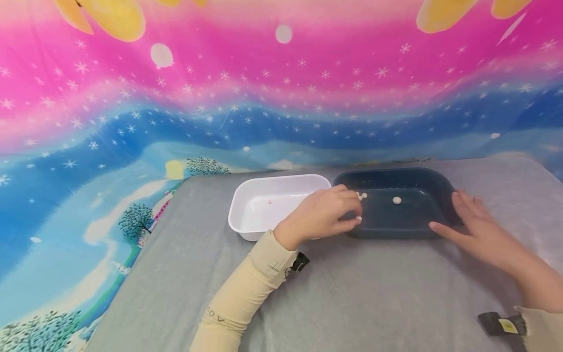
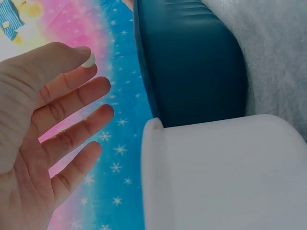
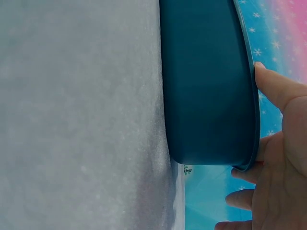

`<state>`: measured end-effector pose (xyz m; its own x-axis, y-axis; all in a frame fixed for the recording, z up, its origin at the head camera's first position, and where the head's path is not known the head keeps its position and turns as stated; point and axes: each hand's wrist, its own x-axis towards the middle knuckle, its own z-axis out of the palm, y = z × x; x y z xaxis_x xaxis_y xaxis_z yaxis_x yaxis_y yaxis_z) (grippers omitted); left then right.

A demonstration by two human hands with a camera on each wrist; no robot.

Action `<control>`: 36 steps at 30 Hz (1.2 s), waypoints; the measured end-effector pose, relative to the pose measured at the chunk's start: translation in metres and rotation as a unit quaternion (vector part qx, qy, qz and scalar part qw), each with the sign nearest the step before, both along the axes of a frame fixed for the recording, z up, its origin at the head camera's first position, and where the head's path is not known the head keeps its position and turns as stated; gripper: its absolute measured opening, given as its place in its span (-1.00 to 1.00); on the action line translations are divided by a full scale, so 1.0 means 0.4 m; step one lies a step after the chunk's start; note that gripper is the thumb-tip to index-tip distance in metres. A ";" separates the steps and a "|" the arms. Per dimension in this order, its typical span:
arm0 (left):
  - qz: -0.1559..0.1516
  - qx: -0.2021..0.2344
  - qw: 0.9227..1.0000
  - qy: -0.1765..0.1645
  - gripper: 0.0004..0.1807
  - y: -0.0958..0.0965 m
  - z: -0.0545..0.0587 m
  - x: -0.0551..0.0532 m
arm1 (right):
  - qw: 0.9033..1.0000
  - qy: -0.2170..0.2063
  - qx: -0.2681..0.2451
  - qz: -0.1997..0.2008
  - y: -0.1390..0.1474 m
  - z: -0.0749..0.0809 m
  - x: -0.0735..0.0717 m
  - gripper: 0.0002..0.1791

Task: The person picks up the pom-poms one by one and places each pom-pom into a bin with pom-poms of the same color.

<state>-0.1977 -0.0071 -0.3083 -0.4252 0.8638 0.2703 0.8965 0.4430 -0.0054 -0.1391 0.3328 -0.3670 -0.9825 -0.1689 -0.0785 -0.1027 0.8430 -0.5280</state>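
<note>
My left hand (image 1: 324, 211) is over the gap between a white tray and a dark blue tray. Its thumb and index finger pinch a small white tablet-like piece (image 2: 89, 60); the other fingers are spread and loosely bent in the left wrist view. Inside the dark blue tray (image 1: 396, 222) lie a larger round white piece (image 1: 397, 200) and a few small ones (image 1: 364, 195), partly hidden by the left hand. The white tray (image 1: 235, 215) holds a small pink piece (image 1: 270, 201). My right hand (image 1: 484, 234) rests on the dark tray's right end, thumb at its rim, fingers extended.
Both trays stand side by side on a grey cloth-covered table (image 1: 374, 293). Behind it hangs a pink and blue printed cloth (image 1: 264, 98) with snowflakes. A black strap buckle (image 1: 300, 262) sits at the left cuff, and another black strap (image 1: 497, 323) at the right.
</note>
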 end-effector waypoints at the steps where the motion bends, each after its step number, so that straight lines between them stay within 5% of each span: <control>1: -0.001 0.001 1.000 -0.001 -0.86 0.000 -0.002 -0.002 | 1.000 0.000 0.000 0.001 0.000 0.000 0.000 0.07; 18: 0.067 0.021 0.998 0.004 -0.82 0.007 -0.019 -0.037 | 1.000 0.003 -0.004 0.002 0.008 -0.011 0.001 0.06; 26: 0.106 -0.020 0.994 -0.031 -0.73 0.003 -0.011 -0.036 | 1.000 0.001 -0.004 0.001 0.011 -0.011 0.003 0.07; 31: 0.116 -0.013 0.992 -0.036 -0.72 -0.040 -0.010 -0.029 | 1.000 0.007 -0.001 0.001 0.014 -0.014 0.006 0.06; 36: 0.122 0.012 0.992 -0.031 -0.73 -0.132 -0.019 -0.017 | 0.999 0.044 0.014 -0.004 0.018 -0.024 0.015 0.04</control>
<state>-0.2046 -0.0600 -0.3159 -0.6371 0.7267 0.2570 0.7610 0.6460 0.0597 -0.1332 0.3401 -0.3766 -0.9872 -0.1593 0.0039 -0.1404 0.8585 -0.4932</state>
